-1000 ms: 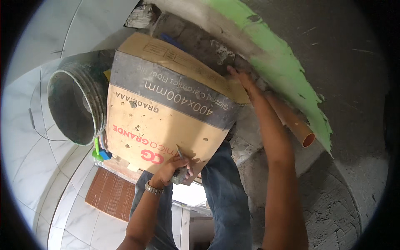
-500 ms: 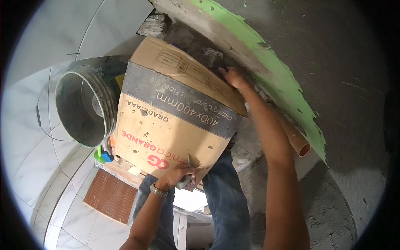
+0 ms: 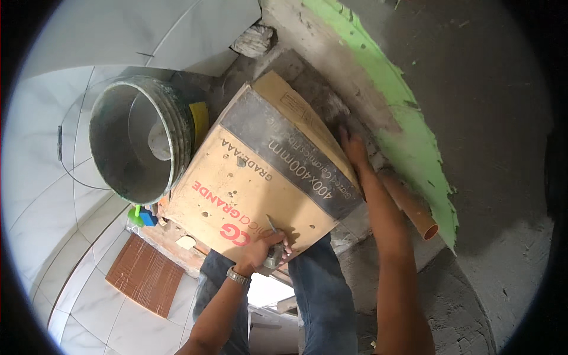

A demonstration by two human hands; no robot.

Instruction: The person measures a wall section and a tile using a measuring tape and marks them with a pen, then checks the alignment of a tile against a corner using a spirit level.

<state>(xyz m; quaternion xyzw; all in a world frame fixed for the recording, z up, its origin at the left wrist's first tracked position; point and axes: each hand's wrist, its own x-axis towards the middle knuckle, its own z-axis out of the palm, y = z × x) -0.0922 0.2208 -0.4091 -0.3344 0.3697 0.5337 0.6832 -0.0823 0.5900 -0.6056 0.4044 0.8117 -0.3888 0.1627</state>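
A large tan cardboard box with a dark band lies at a slant over my jeans-clad legs. My left hand, a watch on its wrist, is closed around a small greyish tool with a thin pointed piece, against the box's lower part; I cannot make out the tool exactly. On the far right edge of the same box, my right hand has its fingers curled along the side, partly in shadow. Left of the box stands a dirty bucket with a wire handle.
Green-patched wall at right, with an orange pipe along its base. White marbled tiles at left carry a brown patterned tile. Small green and blue items sit below the bucket; rubble lies at the top.
The box has turned clockwise, its far end moving right and toward me. My right hand has come down along with it, and my left hand has shifted slightly right. The view has shifted too.
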